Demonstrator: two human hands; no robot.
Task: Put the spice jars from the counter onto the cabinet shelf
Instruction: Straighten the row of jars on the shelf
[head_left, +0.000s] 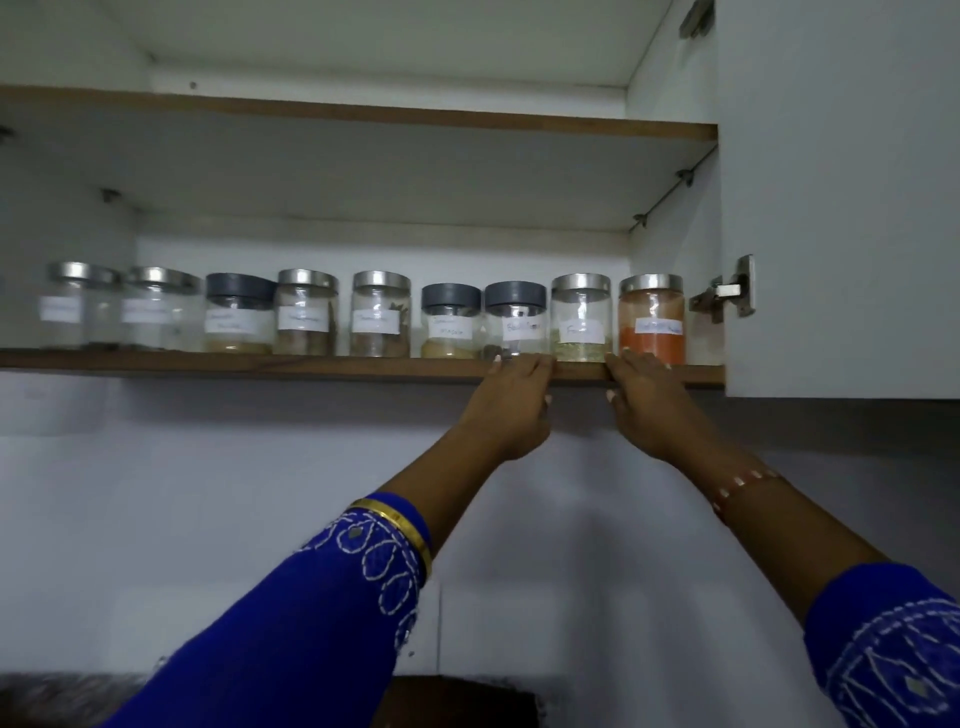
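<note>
Centre right of frame, left hand (511, 400) and right hand (647, 402) rest flat, empty, fingers on brown wooden cabinet shelf (260, 362) edge, flanking clear glass steel-lidded spice jar (580, 318); likely just squared into the labelled row, labels outward for reading.

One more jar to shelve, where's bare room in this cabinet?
The upper shelf looks bare as far as visible. The lower shelf is crowded: jars stand nearly side by side, leaving a narrow strip between the orange jar and the right wall.
</note>
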